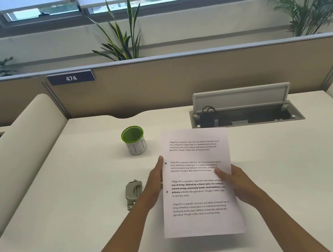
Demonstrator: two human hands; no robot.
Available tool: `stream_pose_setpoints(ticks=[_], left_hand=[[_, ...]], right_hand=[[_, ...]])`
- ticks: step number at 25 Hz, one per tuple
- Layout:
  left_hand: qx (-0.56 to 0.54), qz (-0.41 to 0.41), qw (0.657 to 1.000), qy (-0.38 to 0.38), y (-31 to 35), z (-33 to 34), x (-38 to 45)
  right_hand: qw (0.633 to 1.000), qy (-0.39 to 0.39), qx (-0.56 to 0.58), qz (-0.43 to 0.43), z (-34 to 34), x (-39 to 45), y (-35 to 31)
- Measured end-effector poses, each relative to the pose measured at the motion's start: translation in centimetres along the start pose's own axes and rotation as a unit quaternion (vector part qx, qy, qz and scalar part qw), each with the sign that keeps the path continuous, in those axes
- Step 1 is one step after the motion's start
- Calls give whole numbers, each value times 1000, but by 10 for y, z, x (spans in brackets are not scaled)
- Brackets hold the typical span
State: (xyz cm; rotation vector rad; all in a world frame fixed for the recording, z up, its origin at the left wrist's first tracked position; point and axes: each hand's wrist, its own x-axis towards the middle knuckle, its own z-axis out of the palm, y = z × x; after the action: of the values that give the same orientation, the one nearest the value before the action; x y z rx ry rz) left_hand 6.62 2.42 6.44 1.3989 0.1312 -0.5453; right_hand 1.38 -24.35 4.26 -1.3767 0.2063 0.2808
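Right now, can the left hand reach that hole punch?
Probably yes. The hole punch lies on the desk just beside the left hand, with nothing between them. That hand holds the printed sheet, though, so it would have to let go first.

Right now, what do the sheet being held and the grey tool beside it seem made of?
The sheet: thin white paper, matte, printed text, two punched holes at its left edge. The grey tool: likely metal, dull satin sheen and hard edges; painted plastic cannot be ruled out.
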Motion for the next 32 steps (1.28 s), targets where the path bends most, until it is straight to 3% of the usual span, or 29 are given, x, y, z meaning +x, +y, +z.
stream_pose_setpoints(ticks=[2, 4, 9, 18, 32], left_hand=[[-131, -41, 989, -56, 1, 12, -5], [-165, -61, 983, -56, 1, 21, -10], [-29, -7, 999, 24, 3, 36, -15], [58, 135, 988, 49, 29, 46, -22], [75, 122, 989, 34, -6, 49, -21]], right_hand=[[1000, 5, 0, -7, -4, -4, -5], [999, 17, -27, -21, -5, -7, -9], [992, 71, -70, -77, 4, -12, -27], [965, 149, -66, -206, 11, -19, -45], [978, 132, -53, -156, 2, -28, -4]])
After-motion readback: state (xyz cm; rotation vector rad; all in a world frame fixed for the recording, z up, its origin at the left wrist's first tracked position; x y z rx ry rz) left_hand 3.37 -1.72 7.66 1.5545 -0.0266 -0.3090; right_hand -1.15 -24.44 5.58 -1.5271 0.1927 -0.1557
